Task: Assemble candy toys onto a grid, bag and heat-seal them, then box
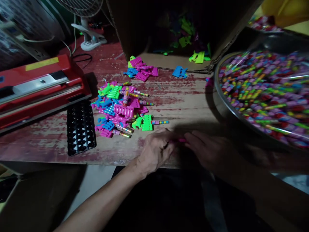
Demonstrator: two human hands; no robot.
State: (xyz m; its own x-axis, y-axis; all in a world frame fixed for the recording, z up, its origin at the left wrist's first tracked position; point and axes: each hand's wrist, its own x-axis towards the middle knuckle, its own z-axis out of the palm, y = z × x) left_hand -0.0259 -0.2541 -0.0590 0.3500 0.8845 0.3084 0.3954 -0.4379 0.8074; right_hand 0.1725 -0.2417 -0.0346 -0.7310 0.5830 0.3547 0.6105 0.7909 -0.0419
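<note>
— Where the two hands meet at the near edge of the table (183, 106), what do they hold?
— A small pink piece (180, 140). The left hand (155, 151) pinches one end, the right hand (210, 151) closes on the other, fingers tight around it. Most of it is hidden; I cannot tell its shape.
— And around them?
— Just beyond the left hand lies a heap of pink, green and blue plastic toys (122, 111) with striped candy sticks (159, 122) poking out. A smaller heap (142, 69) sits farther back, near an open cardboard box (173, 35).
— To the right?
— A big metal bowl (220, 106) full of wrapped candies (265, 90), near the right hand.
— To the left?
— A black tray (80, 127), and behind it a red sealing machine (36, 87). A fan (84, 19) stands at the back.
</note>
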